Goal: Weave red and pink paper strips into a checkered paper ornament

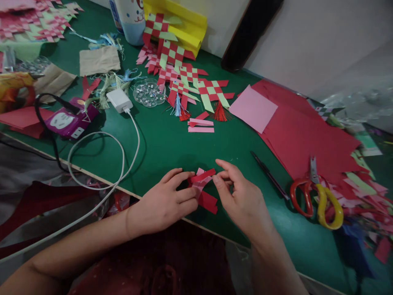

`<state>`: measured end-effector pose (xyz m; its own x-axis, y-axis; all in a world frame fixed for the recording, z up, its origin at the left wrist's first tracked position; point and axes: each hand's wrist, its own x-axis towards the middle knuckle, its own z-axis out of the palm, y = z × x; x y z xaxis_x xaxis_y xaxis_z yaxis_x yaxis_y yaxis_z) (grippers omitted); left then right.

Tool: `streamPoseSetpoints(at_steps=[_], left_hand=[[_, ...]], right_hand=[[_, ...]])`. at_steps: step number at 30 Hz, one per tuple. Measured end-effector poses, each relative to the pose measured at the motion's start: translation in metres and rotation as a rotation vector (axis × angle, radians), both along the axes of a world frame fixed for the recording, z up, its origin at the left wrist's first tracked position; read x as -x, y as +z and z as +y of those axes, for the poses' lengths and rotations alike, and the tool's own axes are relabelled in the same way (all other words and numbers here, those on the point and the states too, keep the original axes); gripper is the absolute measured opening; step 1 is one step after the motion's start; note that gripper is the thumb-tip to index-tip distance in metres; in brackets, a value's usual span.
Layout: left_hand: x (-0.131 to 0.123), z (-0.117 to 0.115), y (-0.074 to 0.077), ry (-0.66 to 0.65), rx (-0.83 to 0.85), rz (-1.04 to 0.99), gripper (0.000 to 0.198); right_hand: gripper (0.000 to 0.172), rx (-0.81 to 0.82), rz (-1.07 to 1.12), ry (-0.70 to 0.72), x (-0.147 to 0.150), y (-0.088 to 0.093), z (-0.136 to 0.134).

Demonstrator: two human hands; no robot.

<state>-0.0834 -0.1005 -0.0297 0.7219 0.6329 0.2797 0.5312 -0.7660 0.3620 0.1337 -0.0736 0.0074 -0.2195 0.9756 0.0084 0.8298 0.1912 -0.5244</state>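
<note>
When scanned from the left: purple power strip (66, 121) on the green table (166, 143), white charger (119, 100) just right of it, white cable (101, 164) looping toward and over the near edge. Farther back, round tray of googly eyes (149, 92), then a heap of woven red-and-green paper pieces (184, 78). At the near edge, left hand (166, 203), fingers curled, pinching the left end of crossed red and pink paper strips (204, 184). Right hand (242, 200) on their right side, thumb and forefinger pressed together on a red strip's end, other fingers curled under. Right of that hand, black pen (270, 176) lying slantwise, apart from it. Beyond, pink sheet (253, 108) atop spread red paper sheets (307, 131). Scissors (316, 196) with red and yellow handles resting at the sheets' near edge.
</note>
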Motion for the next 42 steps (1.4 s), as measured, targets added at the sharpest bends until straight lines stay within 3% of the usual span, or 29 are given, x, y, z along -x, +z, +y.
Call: streamPoseSetpoints(at_steps=[5, 11, 20, 31, 38, 42], left_hand=[[-0.001, 0.001, 0.001, 0.000, -0.003, -0.004, 0.014], [-0.001, 0.000, 0.000, -0.002, -0.013, 0.001, 0.012], [0.000, -0.004, 0.000, 0.062, -0.073, 0.031, 0.014], [0.000, -0.001, -0.003, 0.029, -0.049, 0.038, 0.016], [0.001, 0.000, -0.003, 0.010, -0.021, 0.006, 0.018], [0.001, -0.001, -0.003, 0.007, -0.036, -0.004, 0.019]], right_hand=[[0.027, -0.176, -0.044, 0.042, -0.002, -0.002, 0.007], [0.018, -0.102, -0.008, 0.198, 0.008, 0.000, 0.009], [0.022, -0.099, -0.226, 0.134, 0.021, -0.007, 0.006], [0.012, -0.203, -0.077, 0.136, 0.021, -0.014, -0.004], [0.010, -0.215, 0.002, 0.233, 0.013, -0.011, -0.017], [0.011, -0.338, -0.035, 0.265, 0.012, -0.010, -0.020]])
